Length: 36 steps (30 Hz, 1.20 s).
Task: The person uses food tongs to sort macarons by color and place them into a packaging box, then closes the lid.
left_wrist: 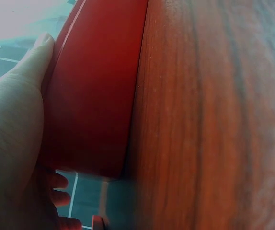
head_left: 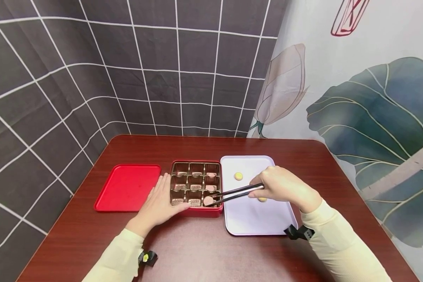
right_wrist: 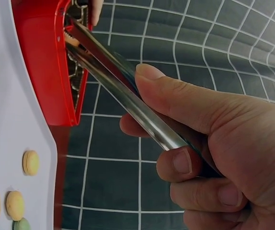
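Observation:
My right hand (head_left: 281, 187) grips a pair of dark metal tongs (right_wrist: 144, 120). Their tips reach into the front right compartment of a red box (head_left: 201, 212) with a gold divided insert (head_left: 187, 182), on either side of a pink macaron (head_left: 208, 201). Behind it, in the same right-hand column, pinkish pieces (head_left: 211, 188) lie in the other compartments. Along the box's left side lies my left hand (head_left: 158, 206), fingers extended, with the thumb across the front left corner. In the left wrist view that thumb (left_wrist: 39, 55) lies against the red wall.
A pale lavender tray (head_left: 257, 223) adjoins the box on the right, holding yellow macarons (head_left: 238, 176) and a green one (right_wrist: 21, 224). The red lid (head_left: 127, 188) lies flat left of the box. A grid-patterned curtain (head_left: 155, 86) hangs behind the brown table (head_left: 183, 243).

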Tool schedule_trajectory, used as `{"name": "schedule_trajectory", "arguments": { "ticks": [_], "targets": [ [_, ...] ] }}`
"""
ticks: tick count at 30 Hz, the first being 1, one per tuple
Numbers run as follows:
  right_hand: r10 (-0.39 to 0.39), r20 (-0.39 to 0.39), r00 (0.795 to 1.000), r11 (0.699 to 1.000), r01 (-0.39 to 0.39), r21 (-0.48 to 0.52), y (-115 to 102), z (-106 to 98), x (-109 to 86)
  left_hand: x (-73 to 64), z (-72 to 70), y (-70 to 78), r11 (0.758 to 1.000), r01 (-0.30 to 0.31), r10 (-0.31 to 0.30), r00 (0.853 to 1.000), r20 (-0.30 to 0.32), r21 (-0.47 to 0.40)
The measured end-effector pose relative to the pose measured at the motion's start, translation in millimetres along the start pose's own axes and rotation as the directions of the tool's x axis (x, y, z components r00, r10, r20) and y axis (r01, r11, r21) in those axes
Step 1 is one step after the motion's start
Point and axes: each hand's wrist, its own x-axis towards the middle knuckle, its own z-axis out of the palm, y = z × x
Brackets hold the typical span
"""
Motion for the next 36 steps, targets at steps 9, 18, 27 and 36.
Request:
{"name": "schedule_trajectory", "arguments": {
  "ticks": [9, 18, 27, 36],
  "targets": [
    [0.007, 0.002, 1.0, 0.999, -0.007, -0.032, -4.5, -3.3, 2.4, -0.6, 0.9, -0.5, 1.0, 0.006, -0.006, 1.0, 0.006, -0.005],
    [0.007, 0.005, 1.0, 0.999, -0.007, -0.037, -7.4, -5.7, 3.9, 0.0, 0.6, -0.6, 1.0, 0.001, -0.001, 1.0, 0.006, -0.003],
    [0.003, -0.003, 1.0, 0.999, -0.003, -0.05, -7.9, -6.8, 2.9, 0.5, 0.1, -0.4, 1.0, -0.002, 0.002, 1.0, 0.003, -0.001],
    [0.001, -0.011, 1.0, 0.998, -0.001, -0.07, -8.9, -9.1, 0.1, 0.1, 0.7, 0.0, 1.0, -0.007, 0.007, 1.0, 0.001, 0.003]
  ]
}}
